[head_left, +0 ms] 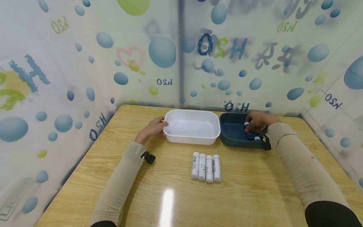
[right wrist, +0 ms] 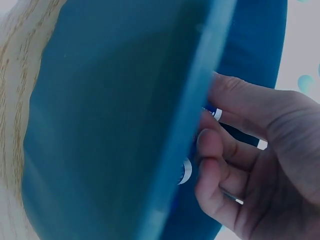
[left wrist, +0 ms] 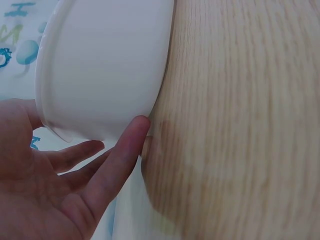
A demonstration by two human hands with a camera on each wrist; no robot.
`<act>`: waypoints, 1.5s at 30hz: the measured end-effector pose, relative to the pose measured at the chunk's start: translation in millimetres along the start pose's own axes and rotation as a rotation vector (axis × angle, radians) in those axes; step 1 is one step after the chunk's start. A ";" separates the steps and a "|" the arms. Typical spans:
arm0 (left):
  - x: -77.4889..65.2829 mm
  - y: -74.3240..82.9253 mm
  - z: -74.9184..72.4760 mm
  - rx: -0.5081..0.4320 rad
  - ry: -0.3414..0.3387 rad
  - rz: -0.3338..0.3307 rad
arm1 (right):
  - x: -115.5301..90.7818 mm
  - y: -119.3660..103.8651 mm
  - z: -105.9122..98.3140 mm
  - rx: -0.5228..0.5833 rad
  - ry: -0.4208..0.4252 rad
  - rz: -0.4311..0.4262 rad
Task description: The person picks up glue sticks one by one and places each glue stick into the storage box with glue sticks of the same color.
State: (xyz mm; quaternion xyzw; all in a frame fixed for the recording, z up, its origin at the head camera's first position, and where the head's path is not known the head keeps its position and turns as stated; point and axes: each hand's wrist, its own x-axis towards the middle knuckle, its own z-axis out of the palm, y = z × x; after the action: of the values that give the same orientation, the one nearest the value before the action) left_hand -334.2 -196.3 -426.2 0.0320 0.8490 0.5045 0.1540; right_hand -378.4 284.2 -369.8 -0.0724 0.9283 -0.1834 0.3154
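Observation:
My left hand (head_left: pixel 154 128) holds the left end of a white tray (head_left: pixel 191 139), its thumb at the rim. In the left wrist view the fingers (left wrist: pixel 117 167) lie along the tray's outer end wall, one fingertip low near the table. Inside a dark blue tray (head_left: pixel 233 127), my right hand (head_left: pixel 257 121) pinches a small dark blue bottle (head_left: pixel 249 135) with a white cap. Other dark bottles with white caps (head_left: pixel 257 138) lie below that hand, partly hidden by it. The tray wall (right wrist: pixel 115 115) hides much of them in the right wrist view.
Several white capped tubes (head_left: pixel 209 169) lie side by side on the wooden table (head_left: pixel 119 186), in front of the trays. The two trays stand end to end near the back edge, before a patterned curtain (head_left: pixel 161 88). A black wrist camera (head_left: pixel 148 157) hangs at the left sleeve.

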 end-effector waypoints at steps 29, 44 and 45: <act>1.3 -2.7 1.7 -0.008 -0.009 0.010 | -15.5 5.8 2.5 -0.054 0.041 -0.036; 0.5 -0.7 1.5 0.004 -0.008 0.010 | -44.3 -6.0 -4.3 -0.089 0.159 -0.157; 0.5 -0.3 1.6 0.004 -0.010 0.010 | -46.7 -8.1 -3.3 -0.087 0.169 -0.176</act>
State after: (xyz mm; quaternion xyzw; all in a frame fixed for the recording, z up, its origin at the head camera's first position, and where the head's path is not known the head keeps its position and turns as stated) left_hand -334.2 -195.0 -427.3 0.0389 0.8492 0.5031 0.1556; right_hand -343.3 289.3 -338.1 -0.1516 0.9486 -0.1754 0.2153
